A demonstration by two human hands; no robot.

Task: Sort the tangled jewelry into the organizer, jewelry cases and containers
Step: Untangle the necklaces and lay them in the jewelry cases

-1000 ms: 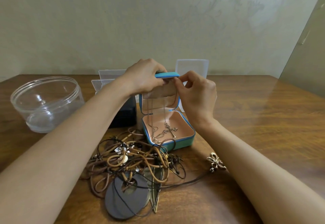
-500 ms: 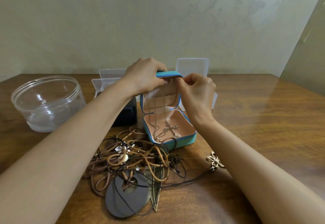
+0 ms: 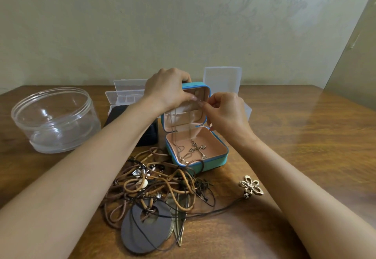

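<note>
An open teal jewelry case (image 3: 211,163) with a pink lining stands mid-table, lid upright. A thin chain necklace with a silver cross pendant (image 3: 197,148) hangs from the lid into the tray. My left hand (image 3: 166,89) grips the lid's top edge, thumb inside on the lining. My right hand (image 3: 225,112) pinches the chain's upper end at the lid's inner face. In front lies a tangle of leather cord necklaces (image 3: 154,185) with a dark disc pendant (image 3: 145,230). A gold flower pendant (image 3: 251,185) on a dark cord lies to the right.
A round clear container (image 3: 54,120) stands at the left. A clear compartment organizer (image 3: 126,96) and a black case (image 3: 148,134) sit behind my left arm. Another clear plastic box (image 3: 222,78) is behind the teal case. The wall is close behind the table.
My right hand has dropped slightly from the lid's top corner to its inner face, still pinching the chain. My left hand keeps its grip on the lid.
</note>
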